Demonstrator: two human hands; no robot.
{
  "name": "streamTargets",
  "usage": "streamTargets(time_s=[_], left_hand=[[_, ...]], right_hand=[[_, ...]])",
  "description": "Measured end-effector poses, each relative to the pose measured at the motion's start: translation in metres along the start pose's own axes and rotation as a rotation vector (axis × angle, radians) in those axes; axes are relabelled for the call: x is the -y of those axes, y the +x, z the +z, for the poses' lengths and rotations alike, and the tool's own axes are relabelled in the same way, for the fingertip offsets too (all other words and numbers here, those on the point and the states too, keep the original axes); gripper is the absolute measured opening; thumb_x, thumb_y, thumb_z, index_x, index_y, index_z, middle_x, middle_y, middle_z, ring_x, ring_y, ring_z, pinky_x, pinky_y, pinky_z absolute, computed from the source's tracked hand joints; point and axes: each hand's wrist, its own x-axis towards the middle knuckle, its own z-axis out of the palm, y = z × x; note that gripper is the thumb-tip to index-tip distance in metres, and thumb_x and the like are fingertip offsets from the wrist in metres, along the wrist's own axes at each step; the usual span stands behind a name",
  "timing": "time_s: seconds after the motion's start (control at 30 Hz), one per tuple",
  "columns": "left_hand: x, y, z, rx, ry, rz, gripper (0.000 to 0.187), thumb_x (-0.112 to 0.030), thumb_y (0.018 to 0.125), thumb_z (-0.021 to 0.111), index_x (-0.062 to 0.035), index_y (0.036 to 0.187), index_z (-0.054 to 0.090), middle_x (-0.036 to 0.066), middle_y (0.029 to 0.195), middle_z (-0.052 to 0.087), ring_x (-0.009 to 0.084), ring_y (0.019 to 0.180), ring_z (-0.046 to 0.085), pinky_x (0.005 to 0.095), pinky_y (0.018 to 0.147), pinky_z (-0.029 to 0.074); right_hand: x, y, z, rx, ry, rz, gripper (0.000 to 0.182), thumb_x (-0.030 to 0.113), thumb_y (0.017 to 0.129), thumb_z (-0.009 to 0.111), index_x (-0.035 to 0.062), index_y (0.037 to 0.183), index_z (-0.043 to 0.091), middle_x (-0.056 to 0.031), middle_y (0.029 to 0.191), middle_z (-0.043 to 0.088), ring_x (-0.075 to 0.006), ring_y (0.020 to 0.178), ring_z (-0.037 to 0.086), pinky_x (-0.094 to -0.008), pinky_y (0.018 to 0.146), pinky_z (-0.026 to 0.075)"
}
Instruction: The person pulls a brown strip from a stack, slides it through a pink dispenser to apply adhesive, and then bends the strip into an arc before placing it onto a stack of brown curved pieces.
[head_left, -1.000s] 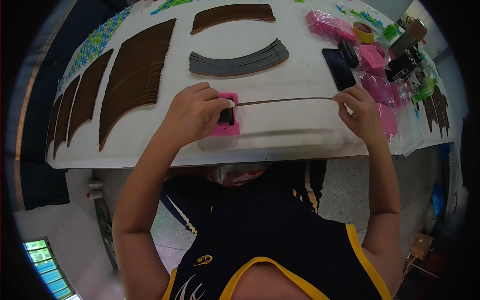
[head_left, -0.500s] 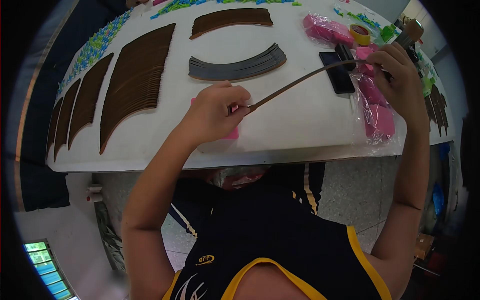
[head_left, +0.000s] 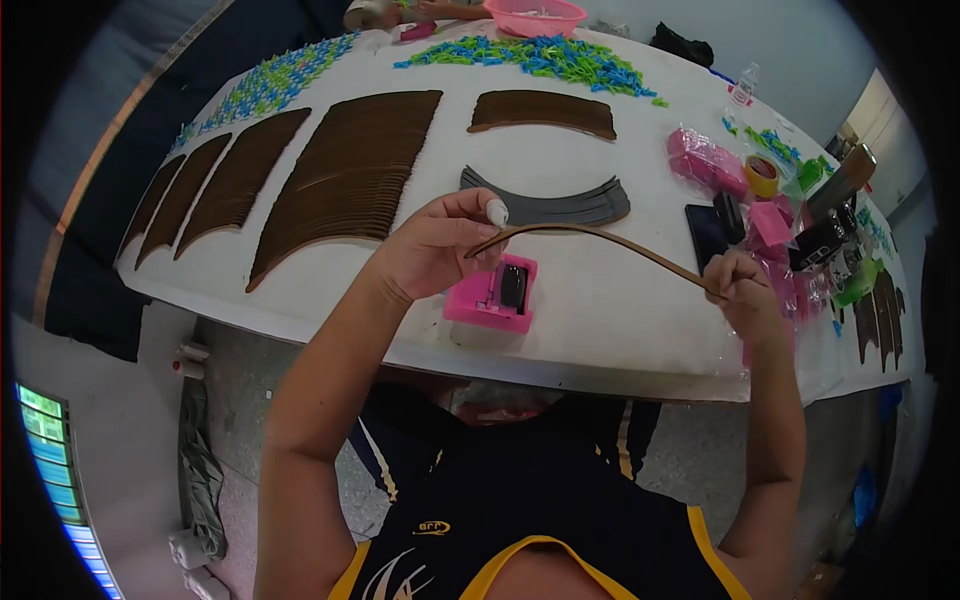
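Note:
A thin curved brown strip (head_left: 610,238) arches between my hands above the white table. My left hand (head_left: 448,238) pinches its left end between thumb and fingers. Its right end is in my right hand (head_left: 743,290), whose fingers are closed round it. Just below my left hand, a pink block with a black device in it (head_left: 497,300) rests on the table. Behind the strip lies a fanned stack of grey strips (head_left: 560,207). Farther back is a brown stack (head_left: 542,112), and to the left a large fanned brown stack (head_left: 350,165).
Smaller brown stacks (head_left: 240,170) lie at the left. Blue and green clips (head_left: 540,62) cover the back of the white table (head_left: 600,345). At the right are a phone (head_left: 706,236), yellow tape (head_left: 761,176) and pink wrapped packs (head_left: 705,162). Another person's arm (head_left: 455,10) shows beyond.
My right hand has come down and nearer my body, and the strip now bows upward between both hands. The view has shifted, showing more of the table's far side and uncovering the pink block.

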Motion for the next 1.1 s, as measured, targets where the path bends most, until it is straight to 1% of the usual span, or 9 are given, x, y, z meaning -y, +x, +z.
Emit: streamTargets(time_s=[0.03, 0.1, 0.2, 0.4, 0.53, 0.63, 0.7, 0.9, 1.1], left_hand=[[-0.001, -0.001, -0.004, 0.006, 0.012, 0.007, 0.015, 0.000, 0.096, 0.064, -0.0070, 0.109, 0.067, 0.005, 0.097, 0.070, 0.0131, 0.085, 0.064, 0.0276, 0.075, 0.050], [-0.002, -0.003, -0.009, -0.003, 0.018, 0.029, 0.014, -0.003, 0.098, 0.066, -0.0088, 0.110, 0.064, 0.005, 0.103, 0.071, 0.0134, 0.090, 0.062, 0.0264, 0.076, 0.047], [0.003, 0.001, -0.010, -0.080, 0.047, 0.047, 0.015, -0.003, 0.099, 0.067, -0.0098, 0.111, 0.063, 0.006, 0.103, 0.071, 0.0136, 0.091, 0.063, 0.0271, 0.078, 0.049], [0.018, 0.017, -0.020, -0.046, 0.174, 0.095, 0.017, -0.001, 0.099, 0.066, -0.0112, 0.112, 0.064, 0.006, 0.102, 0.071, 0.0148, 0.095, 0.066, 0.0316, 0.083, 0.052], [0.001, 0.002, -0.022, -0.085, 0.123, 0.119, 0.017, -0.002, 0.099, 0.067, -0.0127, 0.113, 0.064, 0.006, 0.099, 0.071, 0.0143, 0.089, 0.062, 0.0317, 0.080, 0.049], [-0.008, 0.001, -0.029, -0.016, -0.020, 0.239, 0.020, -0.007, 0.096, 0.068, -0.0154, 0.115, 0.067, 0.006, 0.096, 0.070, 0.0139, 0.082, 0.050, 0.0295, 0.072, 0.040], [-0.014, 0.004, -0.023, 0.004, -0.051, 0.252, 0.017, -0.005, 0.096, 0.068, -0.0132, 0.112, 0.067, 0.006, 0.093, 0.069, 0.0146, 0.081, 0.052, 0.0298, 0.070, 0.041], [-0.026, 0.018, -0.024, 0.058, -0.122, 0.273, 0.015, -0.006, 0.095, 0.067, -0.0110, 0.109, 0.069, 0.007, 0.088, 0.068, 0.0157, 0.080, 0.052, 0.0296, 0.069, 0.041], [-0.036, 0.037, -0.023, 0.030, -0.204, 0.326, 0.015, -0.007, 0.094, 0.064, -0.0090, 0.107, 0.070, 0.007, 0.085, 0.065, 0.0156, 0.079, 0.049, 0.0287, 0.070, 0.040]], right_hand=[[-0.007, 0.003, 0.011, 0.005, -0.005, -0.013, 0.012, 0.005, 0.078, 0.058, 0.0053, 0.089, 0.055, -0.0040, 0.084, 0.049, -0.0149, 0.078, 0.044, -0.0274, 0.069, 0.038], [-0.019, 0.015, 0.038, -0.042, 0.423, -0.028, 0.010, 0.006, 0.081, 0.060, 0.0066, 0.090, 0.057, -0.0044, 0.083, 0.050, -0.0148, 0.077, 0.043, -0.0298, 0.067, 0.039], [-0.036, 0.041, 0.080, 0.006, 0.757, -0.072, 0.007, 0.007, 0.086, 0.060, 0.0074, 0.092, 0.058, -0.0045, 0.085, 0.052, -0.0164, 0.078, 0.044, -0.0305, 0.069, 0.040], [-0.042, 0.079, 0.137, 0.082, 1.021, -0.100, 0.008, 0.009, 0.088, 0.059, 0.0088, 0.096, 0.062, -0.0046, 0.088, 0.054, -0.0192, 0.083, 0.046, -0.0322, 0.075, 0.041], [-0.030, 0.078, 0.126, 0.094, 1.033, -0.187, 0.012, 0.009, 0.088, 0.058, 0.0081, 0.099, 0.064, -0.0046, 0.093, 0.055, -0.0194, 0.086, 0.046, -0.0318, 0.079, 0.042], [-0.022, 0.078, 0.113, 0.056, 1.083, -0.268, 0.021, 0.010, 0.087, 0.059, 0.0066, 0.107, 0.066, -0.0045, 0.101, 0.055, -0.0202, 0.093, 0.050, -0.0322, 0.088, 0.046], [-0.019, 0.081, 0.103, 0.131, 1.059, -0.328, 0.028, 0.005, 0.089, 0.060, 0.0053, 0.115, 0.068, -0.0041, 0.108, 0.055, -0.0197, 0.102, 0.053, -0.0327, 0.097, 0.048], [-0.013, 0.095, 0.089, -0.051, 0.731, -0.538, 0.026, -0.003, 0.099, 0.062, 0.0071, 0.122, 0.069, -0.0054, 0.111, 0.066, -0.0168, 0.102, 0.061, -0.0326, 0.092, 0.054], [-0.017, 0.111, 0.072, -0.210, 0.512, -0.654, 0.020, 0.003, 0.102, 0.065, 0.0074, 0.120, 0.070, -0.0080, 0.108, 0.072, -0.0161, 0.095, 0.067, -0.0353, 0.085, 0.057]])
